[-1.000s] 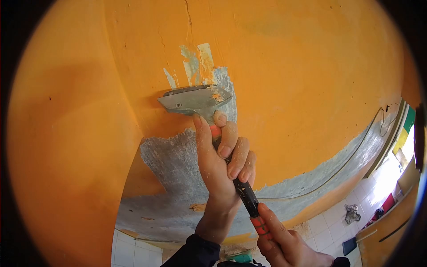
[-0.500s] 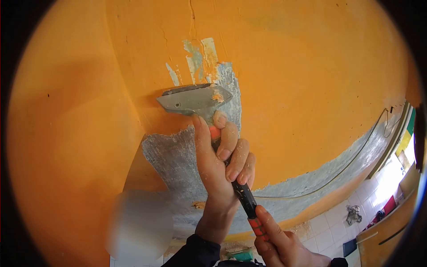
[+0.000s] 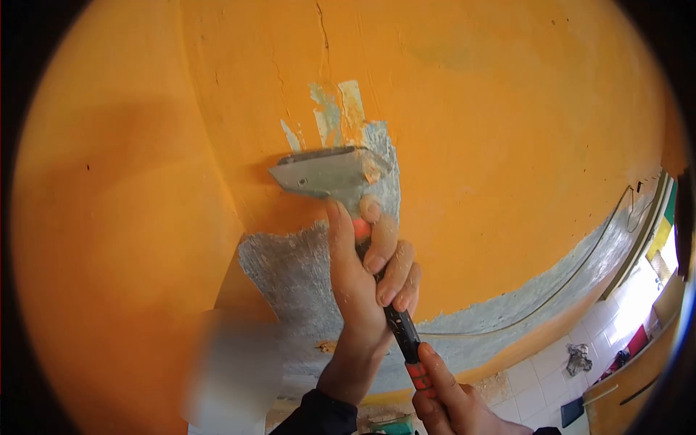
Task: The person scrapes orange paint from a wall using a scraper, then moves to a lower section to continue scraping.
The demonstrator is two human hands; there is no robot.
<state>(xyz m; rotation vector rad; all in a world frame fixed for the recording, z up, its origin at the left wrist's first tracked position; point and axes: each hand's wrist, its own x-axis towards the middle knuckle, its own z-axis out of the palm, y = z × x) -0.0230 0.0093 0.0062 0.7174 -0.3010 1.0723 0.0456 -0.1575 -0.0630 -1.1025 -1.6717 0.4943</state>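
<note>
A wide-bladed scraper is pressed to the orange painted wall, its blade edge just under several pale scraped strips. Paint crumbs cling to the right part of the blade. My left hand wraps the upper handle close to the blade, thumb and a fingertip up at its base. Lower down, my right hand grips the red-and-black end of the handle. Grey bare plaster shows below and to the right of the blade, with a ragged paint edge.
A thin cable runs along the grey band toward a bright window on the right. White tiles and a wooden surface lie lower right. A green object is at the bottom. A blurred pale shape stands lower left.
The whole view has shifted, so the wall, scraper and left hand appear slightly lower and to the right. Both hands keep the same hold, and the blade stays near the scraped strips.
</note>
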